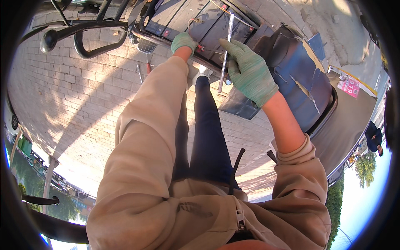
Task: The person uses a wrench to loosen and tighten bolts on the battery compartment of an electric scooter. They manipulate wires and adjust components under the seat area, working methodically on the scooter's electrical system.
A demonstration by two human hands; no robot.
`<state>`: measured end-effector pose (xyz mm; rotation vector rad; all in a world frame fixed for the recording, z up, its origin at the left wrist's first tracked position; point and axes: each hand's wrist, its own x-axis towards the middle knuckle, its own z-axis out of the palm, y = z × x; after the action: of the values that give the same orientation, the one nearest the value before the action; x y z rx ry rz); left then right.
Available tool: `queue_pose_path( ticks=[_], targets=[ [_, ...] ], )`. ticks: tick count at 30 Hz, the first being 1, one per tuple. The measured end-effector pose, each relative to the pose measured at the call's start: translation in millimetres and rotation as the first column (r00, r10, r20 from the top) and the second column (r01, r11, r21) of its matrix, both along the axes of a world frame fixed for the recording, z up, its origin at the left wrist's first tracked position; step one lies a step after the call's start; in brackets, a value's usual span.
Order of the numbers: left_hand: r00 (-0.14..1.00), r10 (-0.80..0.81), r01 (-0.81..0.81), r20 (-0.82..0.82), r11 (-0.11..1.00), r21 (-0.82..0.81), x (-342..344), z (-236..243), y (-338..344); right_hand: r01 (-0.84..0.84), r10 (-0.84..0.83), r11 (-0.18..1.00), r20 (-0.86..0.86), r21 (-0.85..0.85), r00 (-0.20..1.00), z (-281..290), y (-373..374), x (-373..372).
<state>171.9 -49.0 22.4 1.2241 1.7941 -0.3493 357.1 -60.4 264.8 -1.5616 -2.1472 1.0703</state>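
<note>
My right hand, in a green knit glove, holds a long silver metal bar between thumb and fingers. The bar looks like a wrench handle and slants across the edge of an open compartment. Set inside are several dark grey battery blocks with red terminal marks and thin wires. At the compartment's near edge, my left hand, gloved the same way, is closed beside a small red piece. What its fingers grip is hidden.
A torn dark seat stands right of the compartment. Black tubular bars reach in from the left. A red-handled tool and a thin metal rod lie on the brick paving. Another person is far right.
</note>
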Motion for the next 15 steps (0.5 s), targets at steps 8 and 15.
queue_pose_path(
  ticks=[8,15],
  targets=[
    [0.885,0.422,-0.456,0.194,0.871,0.183,-9.7,-6.6,-31.8,-0.394,0.366,0.918,0.454,-0.035,0.812,19.0,28.6,-3.4],
    [0.480,0.789,-0.827,0.385,0.552,-0.101,-17.2,90.3,-138.8,0.166,-0.115,0.969,0.263,-0.183,0.958,-1.2,25.5,-32.6]
  ],
)
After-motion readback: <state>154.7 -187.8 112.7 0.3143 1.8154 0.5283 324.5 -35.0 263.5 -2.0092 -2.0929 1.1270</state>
